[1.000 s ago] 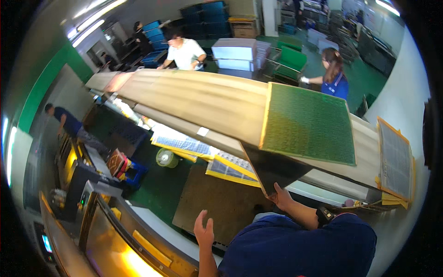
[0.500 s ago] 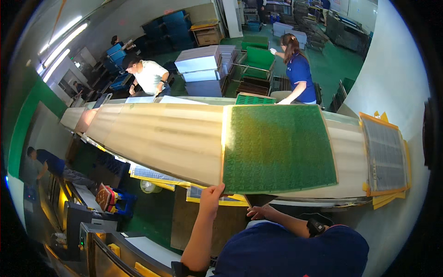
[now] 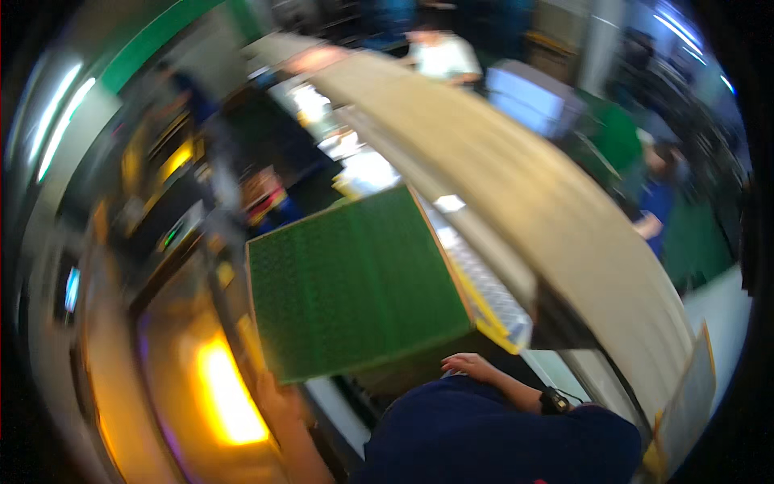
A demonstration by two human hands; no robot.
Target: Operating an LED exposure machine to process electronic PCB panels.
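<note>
A large green panel (image 3: 355, 290) with thin copper-coloured edges, like a circuit board panel, is held up in front of me, tilted, off the conveyor. My left hand (image 3: 278, 399) grips its near left corner; the fingers are blurred and partly behind the panel. Close to my body, my right hand (image 3: 472, 367) lies just below the panel's near right corner, apart from it. Its fingers look loosely stretched and nothing shows in them.
A machine with a glowing yellow window (image 3: 230, 395) stands at my left. The long pale conveyor (image 3: 516, 161) curves past on the right. Beside it lies a yellow-edged sheet (image 3: 492, 298). One co-worker in white (image 3: 443, 56) and one in blue (image 3: 657, 198) stand beyond the conveyor.
The panel has come off the conveyor and swung left toward the machine, still in my left hand. My right hand has left the panel's near edge. The view has turned left.
</note>
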